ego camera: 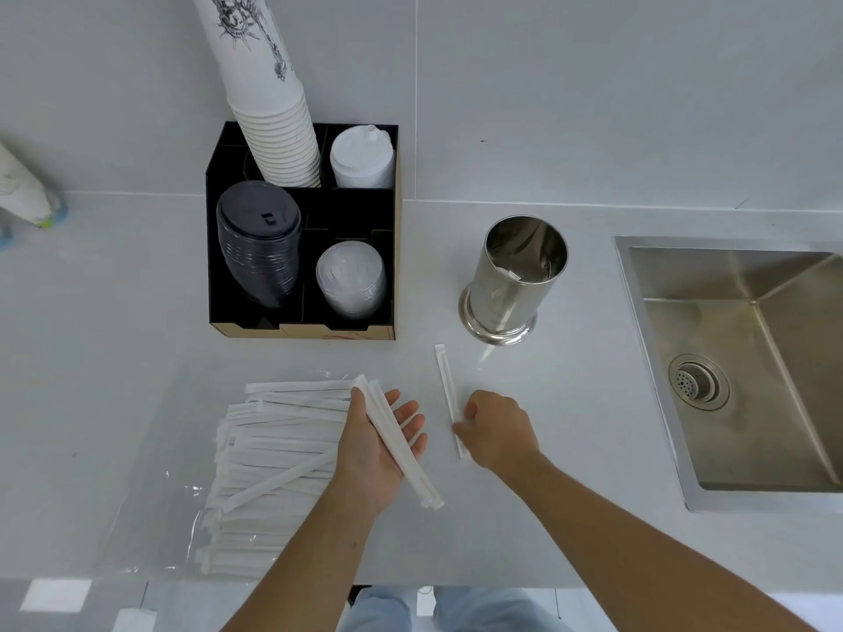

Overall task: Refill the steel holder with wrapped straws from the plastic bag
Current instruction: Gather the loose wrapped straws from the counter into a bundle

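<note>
A steel holder [513, 280] stands upright on the grey counter, apparently with one wrapped straw inside. A clear plastic bag [150, 449] lies at the left with a pile of wrapped straws [278, 453] on it. My left hand [378, 444] lies palm up beside the pile. A few wrapped straws [397, 444] rest across its straight fingers. My right hand [497, 431] pinches the near end of a single wrapped straw [446, 380] that lies flat on the counter below the holder.
A black organizer [303, 230] with stacked paper cups and lids stands behind the pile. A steel sink [748, 367] is set into the counter at the right. The counter's front edge runs just below my forearms.
</note>
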